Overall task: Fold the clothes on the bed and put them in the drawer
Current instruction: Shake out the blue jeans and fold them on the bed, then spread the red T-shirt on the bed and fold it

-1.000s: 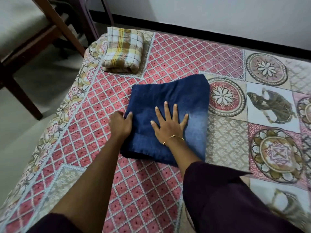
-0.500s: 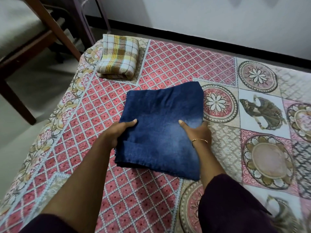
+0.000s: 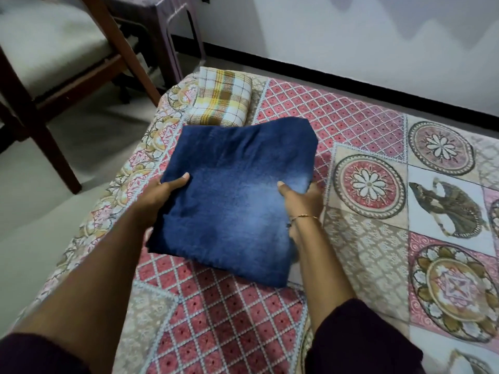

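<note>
The folded blue denim garment point(image 3: 232, 195) is held up off the patterned bed point(image 3: 364, 125), tilted toward me. My left hand point(image 3: 162, 193) grips its left edge, thumb on top and fingers underneath. On the opposite edge my right hand point(image 3: 299, 201), with a gold bangle at the wrist, holds it the same way. A folded yellow-and-white checked cloth point(image 3: 221, 98) lies at the far left corner of the bed, just beyond the denim.
A wooden chair point(image 3: 54, 76) with a pale cushion stands on the floor to the left of the bed. A dark purple stand point(image 3: 172, 36) sits behind it near the white wall. The bed's left edge runs close to my left arm.
Both hands shifted from pressing on top of the denim to gripping its two sides. The folded denim has risen off the bed and moved toward the checked cloth.
</note>
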`<state>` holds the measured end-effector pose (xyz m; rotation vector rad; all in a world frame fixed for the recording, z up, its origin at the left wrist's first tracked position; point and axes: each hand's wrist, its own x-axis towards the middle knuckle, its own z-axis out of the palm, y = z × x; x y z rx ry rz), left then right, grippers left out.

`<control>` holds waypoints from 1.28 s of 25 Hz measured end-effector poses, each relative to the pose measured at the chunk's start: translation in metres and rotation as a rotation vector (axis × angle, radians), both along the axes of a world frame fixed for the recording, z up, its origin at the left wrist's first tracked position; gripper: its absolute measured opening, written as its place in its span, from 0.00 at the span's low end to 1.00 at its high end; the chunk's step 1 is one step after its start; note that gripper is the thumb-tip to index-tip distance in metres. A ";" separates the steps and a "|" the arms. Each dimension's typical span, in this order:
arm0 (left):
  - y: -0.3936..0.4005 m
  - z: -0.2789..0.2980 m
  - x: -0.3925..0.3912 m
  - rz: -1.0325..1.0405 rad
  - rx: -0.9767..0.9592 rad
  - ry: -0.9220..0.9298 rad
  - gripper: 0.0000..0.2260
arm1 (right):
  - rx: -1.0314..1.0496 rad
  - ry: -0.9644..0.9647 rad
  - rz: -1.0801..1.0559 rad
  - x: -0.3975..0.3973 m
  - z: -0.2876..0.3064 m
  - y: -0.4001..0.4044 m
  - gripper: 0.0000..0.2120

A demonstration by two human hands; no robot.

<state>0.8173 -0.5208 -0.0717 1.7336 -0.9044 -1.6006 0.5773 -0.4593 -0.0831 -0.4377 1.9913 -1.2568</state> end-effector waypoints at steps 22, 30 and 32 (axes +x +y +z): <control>-0.013 -0.058 0.059 -0.733 -0.222 -1.267 0.42 | 0.328 0.607 0.785 0.100 -0.054 -0.023 0.28; 0.013 -0.031 -0.004 -0.680 -0.287 -1.396 0.34 | 0.409 0.553 0.870 0.079 -0.042 -0.017 0.29; 0.025 -0.019 -0.035 -0.734 -0.370 -1.373 0.32 | 0.407 0.651 0.841 0.059 -0.028 -0.002 0.31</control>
